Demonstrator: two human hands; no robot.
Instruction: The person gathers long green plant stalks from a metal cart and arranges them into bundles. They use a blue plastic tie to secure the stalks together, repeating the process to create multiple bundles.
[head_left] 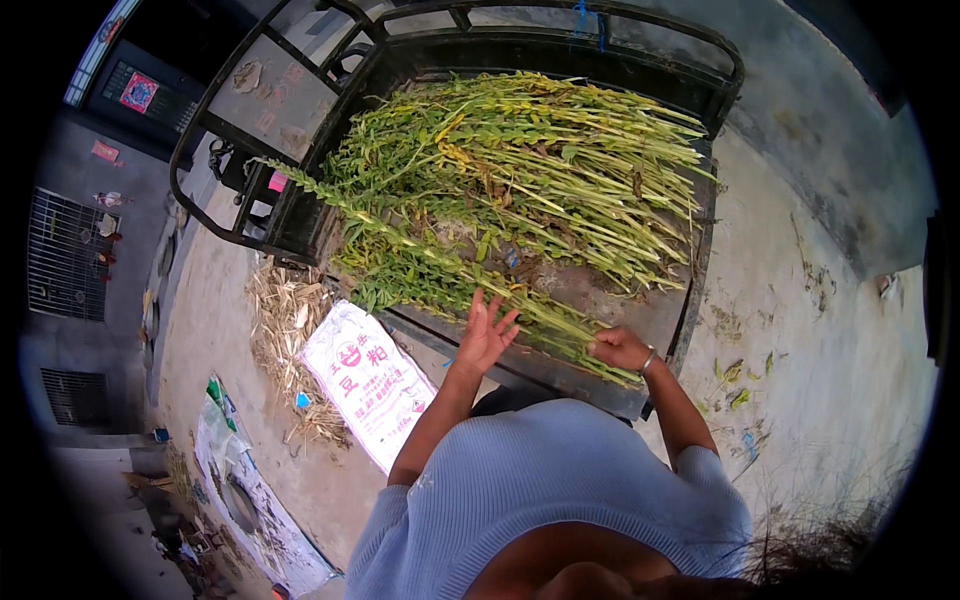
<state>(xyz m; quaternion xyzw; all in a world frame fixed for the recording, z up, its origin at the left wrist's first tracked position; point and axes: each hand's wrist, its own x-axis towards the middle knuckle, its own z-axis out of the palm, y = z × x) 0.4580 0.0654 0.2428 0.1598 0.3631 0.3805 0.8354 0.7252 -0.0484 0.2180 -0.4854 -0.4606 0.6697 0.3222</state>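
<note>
My right hand (622, 349) is closed around the cut end of a long leafy green stalk (400, 238). From there the stalk slants up to the left, its leafy tip reaching past the cart's left rail. Fingers apart, my left hand (487, 335) is beside the near stalks without gripping them. A few more stalks lie along the cart's near edge, under and beside my hands. Behind them spreads a large heap of cut stalks (560, 170), with leafy tops to the left and bare pale stems to the right.
The stalks lie on a dark metal cart bed (560, 285) with raised rails (225, 125). A white printed sack (368, 385) and dry husks (285, 310) are on the ground at left. Further left lies a white sheet (250, 490). Loose leaves dot the concrete at right.
</note>
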